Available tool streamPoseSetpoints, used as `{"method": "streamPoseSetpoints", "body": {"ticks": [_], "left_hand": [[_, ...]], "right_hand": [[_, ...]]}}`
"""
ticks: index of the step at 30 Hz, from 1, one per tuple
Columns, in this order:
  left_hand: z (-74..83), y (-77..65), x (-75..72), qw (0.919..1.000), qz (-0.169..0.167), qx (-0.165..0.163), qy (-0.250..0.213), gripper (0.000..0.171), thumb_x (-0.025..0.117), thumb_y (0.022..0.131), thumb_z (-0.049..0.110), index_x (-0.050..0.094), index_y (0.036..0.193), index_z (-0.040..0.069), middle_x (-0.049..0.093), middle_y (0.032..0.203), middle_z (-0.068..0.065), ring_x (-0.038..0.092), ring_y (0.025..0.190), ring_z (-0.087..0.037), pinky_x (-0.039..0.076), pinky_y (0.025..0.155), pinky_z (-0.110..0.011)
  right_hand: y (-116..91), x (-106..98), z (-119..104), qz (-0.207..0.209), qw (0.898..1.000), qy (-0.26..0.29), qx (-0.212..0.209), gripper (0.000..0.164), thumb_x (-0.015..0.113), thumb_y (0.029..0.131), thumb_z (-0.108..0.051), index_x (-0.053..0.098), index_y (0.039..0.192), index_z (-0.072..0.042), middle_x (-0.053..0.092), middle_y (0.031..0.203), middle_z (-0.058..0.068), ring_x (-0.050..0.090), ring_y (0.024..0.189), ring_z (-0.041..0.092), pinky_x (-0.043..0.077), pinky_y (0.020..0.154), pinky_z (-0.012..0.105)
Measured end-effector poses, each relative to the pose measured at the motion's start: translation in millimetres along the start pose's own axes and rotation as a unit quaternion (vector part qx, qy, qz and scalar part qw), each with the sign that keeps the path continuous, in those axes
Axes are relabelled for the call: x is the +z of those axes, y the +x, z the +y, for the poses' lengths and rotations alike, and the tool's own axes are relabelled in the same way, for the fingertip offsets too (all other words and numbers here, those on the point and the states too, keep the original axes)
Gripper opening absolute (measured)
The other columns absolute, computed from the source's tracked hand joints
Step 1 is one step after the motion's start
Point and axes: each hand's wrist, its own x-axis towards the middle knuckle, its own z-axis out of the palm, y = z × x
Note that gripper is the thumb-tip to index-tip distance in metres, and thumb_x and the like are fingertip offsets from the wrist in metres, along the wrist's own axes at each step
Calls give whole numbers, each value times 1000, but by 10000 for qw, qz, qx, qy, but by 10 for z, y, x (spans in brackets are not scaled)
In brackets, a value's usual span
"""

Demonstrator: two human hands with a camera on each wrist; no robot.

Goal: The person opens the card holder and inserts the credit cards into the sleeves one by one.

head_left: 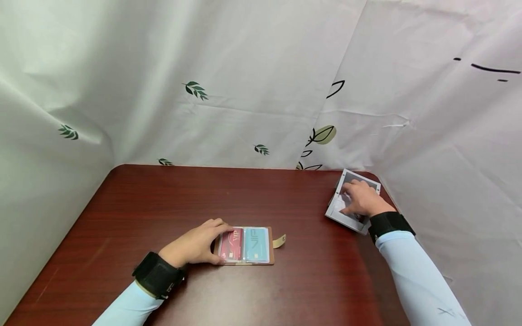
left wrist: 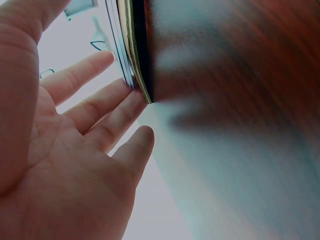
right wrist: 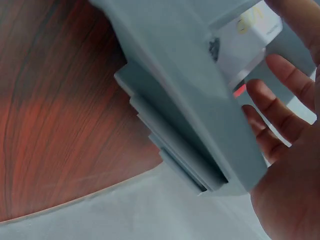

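Light-blue sleeves [head_left: 420, 276] lie nearest the viewer, each ending at a black wristband [head_left: 159, 275]. The left hand [head_left: 195, 242] has its grip on the card holder [head_left: 271, 246], left of centre on the near part of the tabletop [head_left: 183, 194], thumb at the near-left corner and a finger at the far-left one; this hold appears meant to keep the open holder flat and steady. Inside, a red card [head_left: 231, 244] sits left and a blue card [head_left: 257, 244] right, both facing up. The strap [head_left: 279, 241] projects to the right, unfastened, which allows the cover to lie spread. The right hand [head_left: 363, 199] has a wide grip, fingers parted over the tray [head_left: 346, 222] at the far-right corner; fingertip contact cannot be confirmed. The tray is tilted, presumably so that its contents face the person. In the right wrist view a white card [right wrist: 255, 35] with yellow lettering lies within, close to the fingers. Beyond the far edge hangs a pale leaf-printed curtain [head_left: 244, 68].
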Motion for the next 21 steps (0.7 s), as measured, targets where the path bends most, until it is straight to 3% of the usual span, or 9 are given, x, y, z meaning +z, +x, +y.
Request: {"method": "streamPoseSetpoints", "body": {"ticks": [3, 6, 10, 15, 18, 21], "left_hand": [[-2, -7, 3, 10000, -3, 12, -12, 78, 91, 73, 35, 58, 141, 15, 58, 128, 1, 54, 118, -18, 53, 93, -38], [-3, -12, -6, 10000, 8, 21, -18, 78, 91, 74, 35, 58, 141, 15, 58, 128, 1, 54, 118, -18, 53, 93, -38], [8, 0, -11, 10000, 29, 67, -24, 77, 91, 74, 35, 58, 141, 15, 58, 128, 2, 54, 117, -17, 54, 93, -37], [3, 2, -11, 9999, 37, 146, -10, 76, 90, 74, 31, 58, 141, 13, 58, 130, 0, 54, 119, -19, 53, 94, -38], [-4, -1, -16, 9999, 7, 143, -23, 76, 90, 75, 30, 58, 141, 12, 58, 131, -2, 54, 120, -20, 53, 95, -39], [-1, -1, -31, 9999, -67, 100, -56, 75, 89, 76, 31, 58, 141, 12, 57, 132, -3, 54, 120, -21, 53, 95, -40]], "right_hand": [[32, 12, 12, -197, 9996, -116, 141, 77, 92, 70, -41, 62, 128, -1, 62, 121, 25, 55, 114, 48, 46, 90, 69], [55, 1, 35, -269, 9995, -78, 145, 75, 92, 70, -40, 61, 126, -1, 63, 119, 24, 56, 113, 45, 45, 90, 71], [31, -51, 107, -301, 9990, 271, 171, 64, 92, 73, -36, 66, 121, -1, 67, 112, 19, 59, 100, 35, 49, 90, 63], [2, -108, 162, -452, 9934, 907, 541, 56, 87, 81, -31, 67, 121, 3, 70, 111, 20, 59, 94, 29, 54, 87, 47], [-23, -119, 178, -454, 9914, 1072, 605, 44, 85, 84, -31, 66, 110, -1, 67, 98, 14, 58, 88, 26, 51, 79, 40], [-74, -144, 182, -273, 9923, 1096, 506, 35, 82, 88, -28, 60, 103, -5, 63, 90, 11, 57, 85, 25, 48, 76, 39]]}}
